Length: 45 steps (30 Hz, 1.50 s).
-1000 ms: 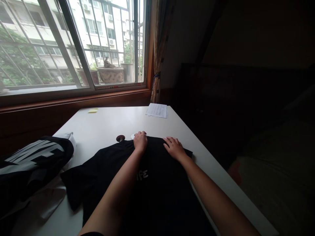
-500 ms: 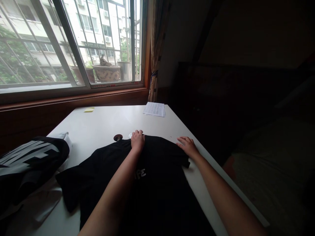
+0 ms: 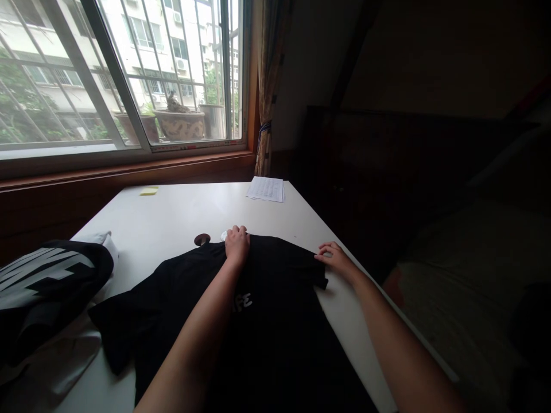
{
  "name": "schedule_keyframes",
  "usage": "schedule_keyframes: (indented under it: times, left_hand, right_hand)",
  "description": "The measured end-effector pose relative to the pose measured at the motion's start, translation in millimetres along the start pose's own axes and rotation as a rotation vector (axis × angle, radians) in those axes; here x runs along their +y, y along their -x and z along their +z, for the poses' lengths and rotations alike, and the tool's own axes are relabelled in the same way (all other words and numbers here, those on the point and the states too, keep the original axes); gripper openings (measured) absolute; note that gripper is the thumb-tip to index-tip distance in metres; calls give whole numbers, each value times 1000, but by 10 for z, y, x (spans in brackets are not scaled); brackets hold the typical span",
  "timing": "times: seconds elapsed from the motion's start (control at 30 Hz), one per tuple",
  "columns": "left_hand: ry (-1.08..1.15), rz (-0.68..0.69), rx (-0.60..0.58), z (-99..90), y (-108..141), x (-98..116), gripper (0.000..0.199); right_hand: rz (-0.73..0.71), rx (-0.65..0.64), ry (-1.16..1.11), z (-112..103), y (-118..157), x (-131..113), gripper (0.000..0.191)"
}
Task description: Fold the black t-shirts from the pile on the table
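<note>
A black T-shirt (image 3: 275,332) with white lettering on its chest lies spread on the white table (image 3: 206,206), its collar edge toward the window. My left hand (image 3: 237,245) is closed on the shirt at the collar, fingers curled over the fabric. On the right, my right hand (image 3: 336,258) pinches the edge of the shirt's right sleeve near the shoulder, thumb and index finger together. My left forearm crosses over the shirt and hides part of the lettering.
A dark round hole (image 3: 202,239) and a small whitish disc (image 3: 224,236) are just beyond the collar. Black and white clothing (image 3: 55,287) is heaped at left. Papers (image 3: 266,189) and a yellow note (image 3: 148,191) lie at the far edge.
My right hand has moved down slightly to the sleeve edge, and its spread fingers have closed on the fabric. My left hand stays at the collar. The view has shifted slightly.
</note>
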<state>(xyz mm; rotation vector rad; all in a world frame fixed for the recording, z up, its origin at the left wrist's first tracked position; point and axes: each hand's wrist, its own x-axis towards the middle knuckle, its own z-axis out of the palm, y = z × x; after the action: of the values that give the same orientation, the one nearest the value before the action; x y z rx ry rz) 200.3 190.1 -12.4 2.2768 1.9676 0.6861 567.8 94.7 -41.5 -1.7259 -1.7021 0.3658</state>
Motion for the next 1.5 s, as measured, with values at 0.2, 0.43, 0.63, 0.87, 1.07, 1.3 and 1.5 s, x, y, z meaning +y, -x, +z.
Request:
schedule_keyframes:
  times: [0.2, 0.43, 0.63, 0.87, 1.07, 1.3, 1.5]
  left_hand:
    - [-11, 1, -6, -2, 0, 6, 25]
    - [-2, -3, -12, 12, -7, 11, 24]
    - [34, 1, -2, 34, -2, 7, 25]
    - [151, 58, 9, -79, -57, -27, 28]
    - [252, 273, 34, -600, 243, -376, 30]
    - [-96, 320, -81, -1091, 1312, -1331, 47]
    - [-319, -1, -272, -1194, 1714, -1921, 57]
  right_hand:
    - [26, 64, 59, 9, -66, -9, 21]
    - [92, 105, 184, 82, -152, -116, 21]
    - [66, 124, 276, 136, -124, -125, 21]
    - [48, 132, 266, 136, -109, -131, 22]
    - [37, 134, 247, 139, -108, -127, 20]
    - [-19, 134, 260, 161, -98, -146, 16]
    - [-20, 106, 316, 143, -112, -475, 19]
